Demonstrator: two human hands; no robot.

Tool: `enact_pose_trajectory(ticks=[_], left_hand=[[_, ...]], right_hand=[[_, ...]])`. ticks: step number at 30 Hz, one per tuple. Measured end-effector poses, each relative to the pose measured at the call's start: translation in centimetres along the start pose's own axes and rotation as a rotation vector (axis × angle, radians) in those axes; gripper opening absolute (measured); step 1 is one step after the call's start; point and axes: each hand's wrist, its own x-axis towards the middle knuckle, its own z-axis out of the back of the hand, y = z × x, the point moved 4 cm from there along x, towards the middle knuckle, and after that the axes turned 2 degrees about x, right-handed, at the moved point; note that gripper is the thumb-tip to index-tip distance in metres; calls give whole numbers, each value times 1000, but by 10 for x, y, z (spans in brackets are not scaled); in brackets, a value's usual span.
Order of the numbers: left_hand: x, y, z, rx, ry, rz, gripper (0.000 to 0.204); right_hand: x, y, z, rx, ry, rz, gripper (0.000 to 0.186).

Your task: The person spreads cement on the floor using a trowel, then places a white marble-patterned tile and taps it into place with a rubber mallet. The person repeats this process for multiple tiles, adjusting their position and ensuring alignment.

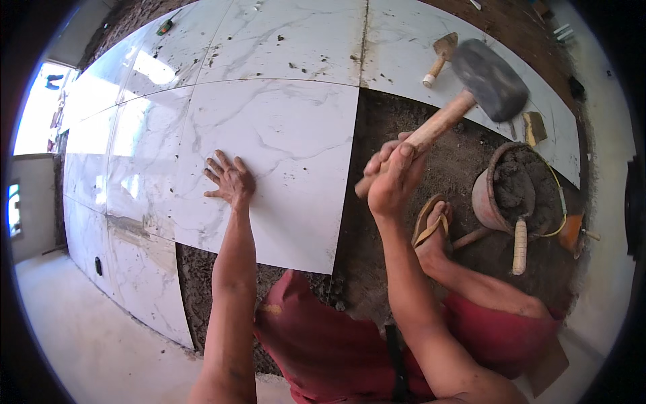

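My left hand lies flat with spread fingers on a large white marble-look floor tile. My right hand is wrapped round the wooden handle of a rubber mallet, its black head raised up and to the right, over the bare mortar strip and apart from the tile under my left hand. Dark mortar bed shows along the right side of that tile, and more of it lies along its near edge.
A bucket of grey mortar stands at the right, a trowel resting in it. Another trowel and a yellowish sponge lie on tiles at the far right. My sandalled foot rests on the mortar beside the bucket.
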Motion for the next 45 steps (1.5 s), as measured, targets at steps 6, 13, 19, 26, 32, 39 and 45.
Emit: enact_pose_trajectory(ticks=[6, 13, 19, 26, 32, 39, 45], left_hand=[[0, -1, 0, -4, 18, 27, 61], [4, -3, -1, 13, 16, 24, 60], [4, 15, 8, 25, 54, 59, 61], [-1, -13, 3, -27, 71, 18, 61], [6, 14, -6, -36, -57, 12, 62], [5, 5, -21, -79, -124, -62, 63], [8, 16, -10, -69, -77, -58, 64]], right_hand=[[-16, -52, -43, 61, 97, -121, 38], [-11, -98, -55, -620, 302, 232, 38], [-4, -66, -104, -753, 586, 6, 37], [11, -145, -43, -1180, 657, -193, 44], [-28, -5, -50, -151, 492, -99, 20], [-14, 52, 42, -271, 274, -332, 24], [-121, 27, 96, -1283, 1547, 3, 30]])
